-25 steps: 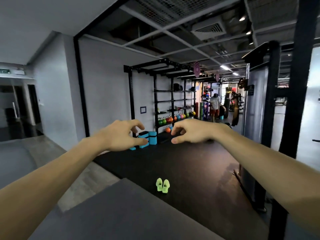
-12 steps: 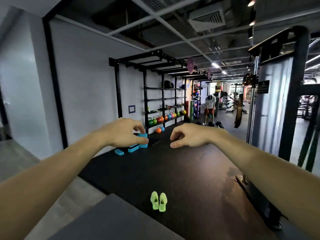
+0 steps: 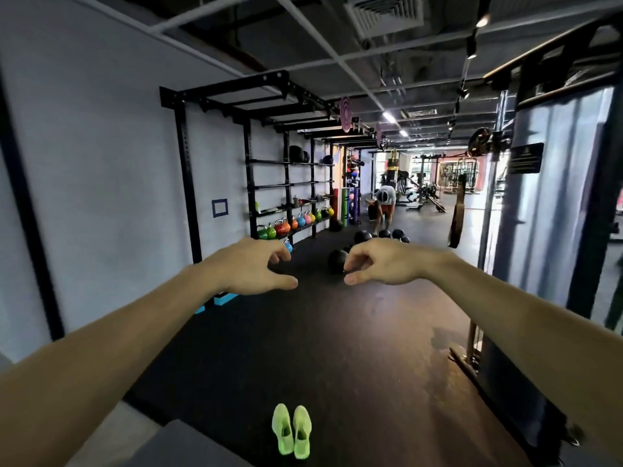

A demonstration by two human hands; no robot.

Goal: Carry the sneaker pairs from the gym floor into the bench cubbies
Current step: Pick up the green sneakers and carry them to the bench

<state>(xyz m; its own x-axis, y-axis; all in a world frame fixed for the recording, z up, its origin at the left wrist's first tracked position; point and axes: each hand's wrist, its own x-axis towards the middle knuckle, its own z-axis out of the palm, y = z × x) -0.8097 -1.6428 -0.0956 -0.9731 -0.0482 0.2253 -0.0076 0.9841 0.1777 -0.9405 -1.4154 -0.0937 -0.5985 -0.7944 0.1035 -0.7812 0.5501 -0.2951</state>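
A pair of neon green sneakers stands side by side on the black rubber gym floor, low in the view with the toes pointing away from me. My left hand and my right hand are stretched out ahead at chest height, well above the pair. Both hands hold nothing; the fingers are loosely curled and apart. No bench cubbies are in sight.
A black wall rack with coloured kettlebells lines the left wall. Black medicine balls lie on the floor ahead. A person bends over farther back. A tall machine frame stands on the right. A grey platform corner lies lower left.
The view has advanced toward the sneakers, which now sit lower and larger in the frame. Both hands stay outstretched and keep the same loose pose.
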